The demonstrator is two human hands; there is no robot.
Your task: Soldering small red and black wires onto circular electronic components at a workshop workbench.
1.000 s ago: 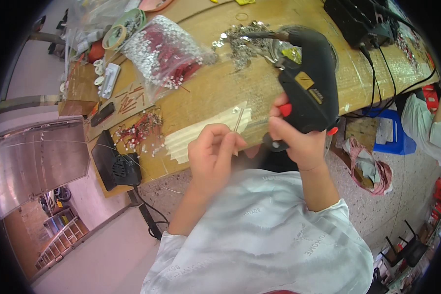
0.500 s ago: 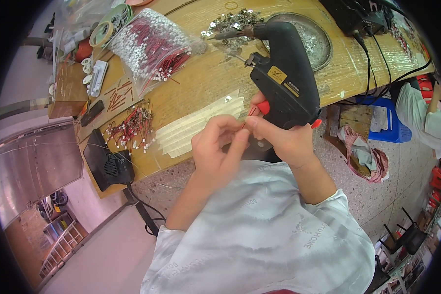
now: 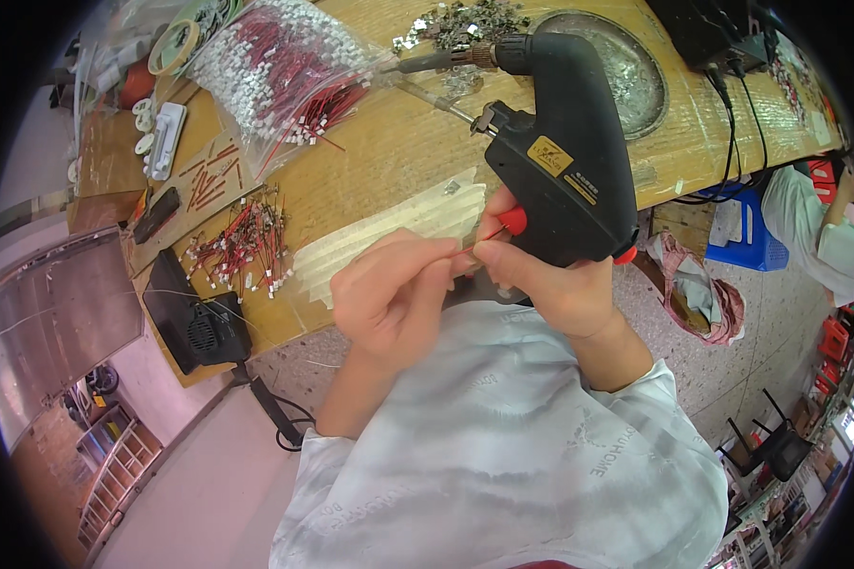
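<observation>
Reference landmark: the black soldering gun (image 3: 579,156), raised in front of the person over the near edge of the table (image 3: 346,180).

Step in hand, as judged: positioning a thin red wire (image 3: 464,251) by hand. The wire is at the lower left of the soldering gun, near its red trigger (image 3: 513,221), between the two hands.

Left hand (image 3: 389,289): left of the gun's grip; thumb and index finger are pinching the wire. Right hand (image 3: 550,280): wrapped around the grip; thumb and forefinger close at the wire, apparently pinching it too. The remaining right fingers are hidden behind the gun.

Left of the gun, a pale ridged strip (image 3: 384,235) carries a small metal piece (image 3: 452,188). Farther left is a heap of red wires (image 3: 242,242).

Next move, as judged: calls for a steady left pinch, release of the wire by the right fingertips, and clearance between the gun's tip and the bag of connectors (image 3: 275,76); contact there cannot be told.
</observation>
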